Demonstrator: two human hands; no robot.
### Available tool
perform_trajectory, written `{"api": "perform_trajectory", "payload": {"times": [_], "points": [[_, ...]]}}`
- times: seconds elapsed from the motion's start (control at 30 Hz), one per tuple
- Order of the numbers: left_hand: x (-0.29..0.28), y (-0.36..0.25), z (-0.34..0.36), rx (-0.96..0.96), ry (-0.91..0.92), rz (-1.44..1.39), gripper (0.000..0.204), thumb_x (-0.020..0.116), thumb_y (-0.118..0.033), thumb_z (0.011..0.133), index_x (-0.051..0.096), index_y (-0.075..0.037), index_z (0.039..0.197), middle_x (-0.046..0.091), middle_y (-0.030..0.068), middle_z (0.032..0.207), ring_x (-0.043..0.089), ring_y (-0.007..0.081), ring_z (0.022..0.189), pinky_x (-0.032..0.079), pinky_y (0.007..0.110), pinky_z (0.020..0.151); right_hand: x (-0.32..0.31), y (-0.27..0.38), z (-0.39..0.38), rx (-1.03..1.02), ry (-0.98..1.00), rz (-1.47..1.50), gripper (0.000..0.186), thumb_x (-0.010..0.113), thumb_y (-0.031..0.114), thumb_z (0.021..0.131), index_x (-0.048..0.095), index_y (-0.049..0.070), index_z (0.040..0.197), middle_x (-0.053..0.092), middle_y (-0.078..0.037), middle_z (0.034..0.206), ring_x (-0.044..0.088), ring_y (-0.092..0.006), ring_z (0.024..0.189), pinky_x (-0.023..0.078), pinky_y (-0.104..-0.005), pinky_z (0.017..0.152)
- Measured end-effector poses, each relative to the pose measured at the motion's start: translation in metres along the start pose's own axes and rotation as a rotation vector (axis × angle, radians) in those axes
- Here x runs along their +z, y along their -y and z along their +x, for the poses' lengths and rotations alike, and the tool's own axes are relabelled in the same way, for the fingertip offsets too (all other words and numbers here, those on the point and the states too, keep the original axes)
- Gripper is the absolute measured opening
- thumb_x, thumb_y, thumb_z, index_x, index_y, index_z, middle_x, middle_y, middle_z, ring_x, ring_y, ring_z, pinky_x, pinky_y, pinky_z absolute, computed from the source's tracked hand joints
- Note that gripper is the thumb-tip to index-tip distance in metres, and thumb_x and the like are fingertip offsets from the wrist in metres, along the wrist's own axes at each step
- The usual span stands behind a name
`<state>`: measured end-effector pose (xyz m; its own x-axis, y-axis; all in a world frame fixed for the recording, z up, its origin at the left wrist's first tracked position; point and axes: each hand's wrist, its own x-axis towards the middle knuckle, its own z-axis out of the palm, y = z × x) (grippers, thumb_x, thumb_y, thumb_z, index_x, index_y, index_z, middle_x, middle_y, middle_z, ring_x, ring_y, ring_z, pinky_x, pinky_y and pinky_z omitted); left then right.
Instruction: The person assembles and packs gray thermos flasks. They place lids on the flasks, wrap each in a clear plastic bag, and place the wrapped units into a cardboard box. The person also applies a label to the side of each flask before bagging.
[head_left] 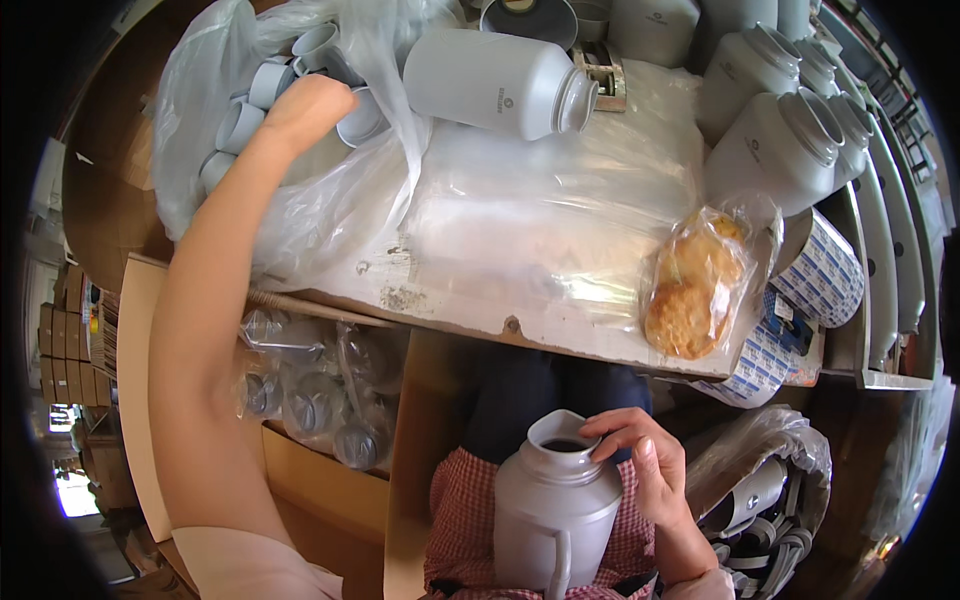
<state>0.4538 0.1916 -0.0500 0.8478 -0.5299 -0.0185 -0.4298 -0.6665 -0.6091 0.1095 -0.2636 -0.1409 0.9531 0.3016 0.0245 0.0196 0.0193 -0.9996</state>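
Observation:
My left hand (315, 112) reaches into a clear plastic bag (325, 225) of small grey cups (240, 127) at the far left of the table. Its fingers are curled in, and whatever they hold is hidden. In my lap stands an upright grey jug (555, 500), its handle toward me and its mouth uncovered. Fingers of my right hand (645, 455) rest over the right side of the jug's rim, with the thumb raised. Another grey jug (490, 82) lies on its side on the table, mouth to the right.
Several grey jugs (775, 145) stand at the back right. Bagged pastries (695, 285) lie by the table's front edge (510, 325), beside a printed roll (825, 270). An open carton (395, 480) with bagged round parts is below left; a bag of handles (765, 530) sits below right.

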Motion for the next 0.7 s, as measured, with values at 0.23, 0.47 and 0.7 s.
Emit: {"api": "perform_trajectory", "payload": {"times": [0.23,0.47,0.7], "points": [[-0.124,-0.021,-0.097,-0.052,-0.271,-0.295,0.014,0.073,-0.015,0.092,0.071,-0.002,0.086,0.07,0.0154,0.084,0.069,0.0327,0.077,0.054,0.043,0.07,-0.01,0.024,-0.017,-0.064,-0.222,-0.228,0.053,0.039,0.034,0.114,0.072,-0.006,0.101,0.072,-0.019,0.114,0.067,-0.0255,0.108,0.048,-0.0374,0.099],[-0.228,-0.231,-0.179,-0.004,-0.575,-0.969,0.017,0.079,-0.01,0.09,0.077,-0.004,0.105,0.073,0.0084,0.086,0.073,0.0231,0.076,0.059,0.033,0.067,0.019,0.044,0.011,-0.026,-0.016,0.497,0.082,0.066,0.048,0.102,0.032,0.001,0.16,0.053,-0.02,0.149,0.054,-0.0309,0.138,0.048,-0.0476,0.112],[-0.191,-0.341,-0.203,-0.411,-0.441,-1.873,0.042,0.075,-0.014,0.1,0.062,0.001,0.136,0.072,0.0148,0.12,0.07,0.0186,0.105,0.056,0.031,0.094,-0.014,0.025,0.002,-0.157,-0.105,0.271,0.092,0.087,0.028,0.086,0.036,0.008,0.161,0.052,-0.014,0.146,0.055,-0.0243,0.133,0.047,-0.0376,0.111]]}}
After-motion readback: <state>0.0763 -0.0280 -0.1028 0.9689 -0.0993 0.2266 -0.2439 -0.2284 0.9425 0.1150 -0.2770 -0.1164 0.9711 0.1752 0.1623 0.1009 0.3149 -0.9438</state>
